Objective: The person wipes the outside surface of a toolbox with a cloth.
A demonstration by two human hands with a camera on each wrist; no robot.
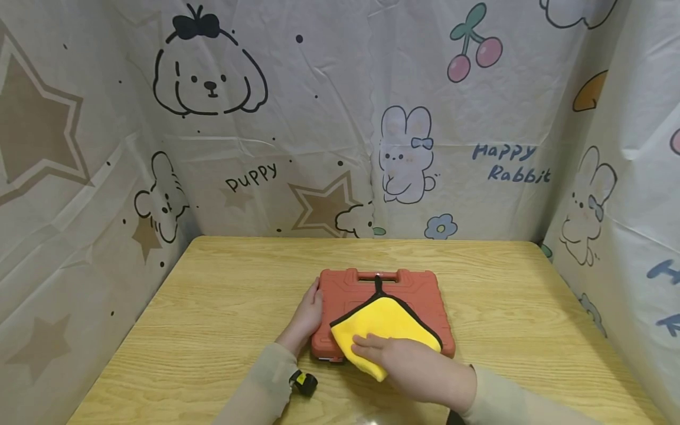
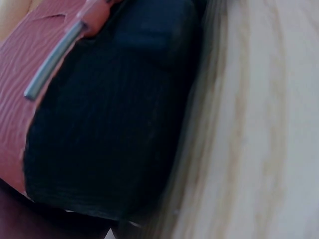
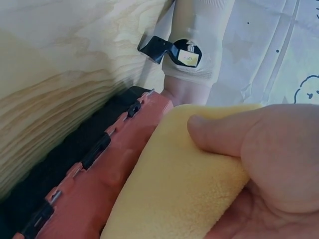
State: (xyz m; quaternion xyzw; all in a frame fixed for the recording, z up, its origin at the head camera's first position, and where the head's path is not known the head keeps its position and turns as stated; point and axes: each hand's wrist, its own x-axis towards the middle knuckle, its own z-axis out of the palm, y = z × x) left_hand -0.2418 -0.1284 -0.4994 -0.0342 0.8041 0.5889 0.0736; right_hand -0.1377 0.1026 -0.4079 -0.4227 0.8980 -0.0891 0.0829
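A red plastic carrying case (image 1: pixel 345 289) with a handle lies flat on the table. Its lower half is black, as the left wrist view shows, and latches (image 3: pixel 94 149) run along its near side. A yellow cloth (image 1: pixel 390 319) with black edging and a black loop lies over the top, one corner drooping past the near edge. My right hand (image 1: pixel 409 363) presses on the cloth with its fingers laid out straight. My left hand (image 1: pixel 305 316) rests against the case's left side; some of its fingers are hidden there.
The wooden table (image 1: pixel 223 295) is enclosed at the back and sides by a printed cloth backdrop (image 1: pixel 319 118). A small black device (image 1: pixel 305 383) with a yellow patch is at my left sleeve. A dark object (image 1: pixel 455 418) shows partly beneath my right sleeve.
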